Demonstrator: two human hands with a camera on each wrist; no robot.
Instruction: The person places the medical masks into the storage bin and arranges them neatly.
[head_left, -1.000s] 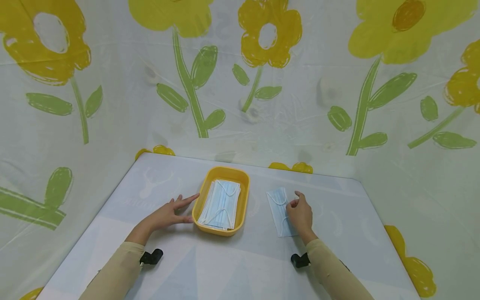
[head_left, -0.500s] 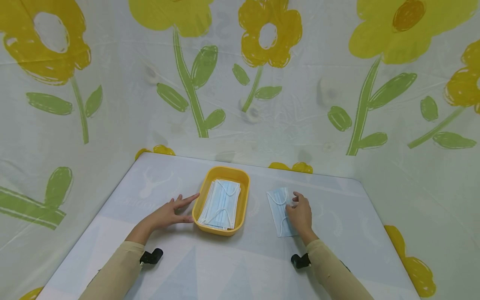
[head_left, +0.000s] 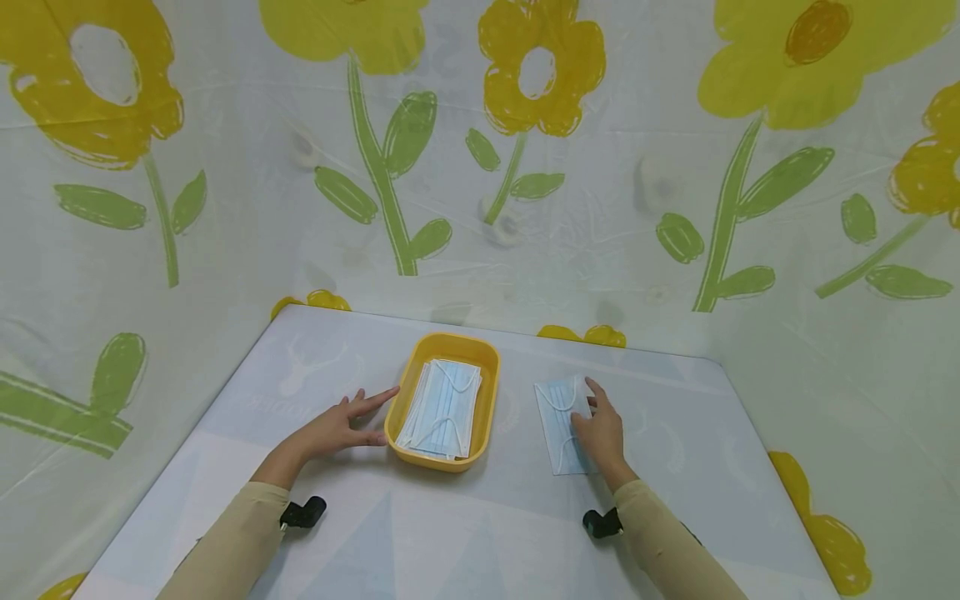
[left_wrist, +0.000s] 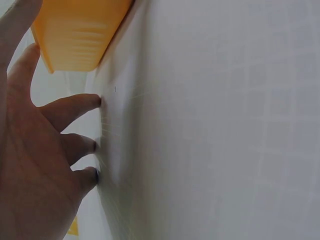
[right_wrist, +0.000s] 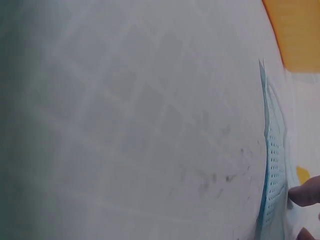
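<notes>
A yellow plastic basket (head_left: 442, 465) holds a stack of pale blue face masks (head_left: 442, 408) with white ear loops. My left hand (head_left: 333, 429) spreads its fingers at the basket's left side, with the thumb and a fingertip against the wall. In the left wrist view, other fingertips (left_wrist: 92, 100) reach down to the tabletop. To the right of the basket, a single face mask (head_left: 558, 425) lies on the table. My right hand (head_left: 602, 429) touches its right side, the thumb (right_wrist: 302, 194) on the mask in the right wrist view. The other fingers are mostly hidden there.
The table (head_left: 480, 533) has a pale printed cover. Behind and beside it hang white curtains (head_left: 585, 250) with yellow flowers and green leaves. Black wrist cameras (head_left: 303, 512) sit on both forearms.
The single mask has turned slightly and its top has shifted a little right. My right hand's fingers have straightened along the mask's upper right edge. My left hand and the basket stay put.
</notes>
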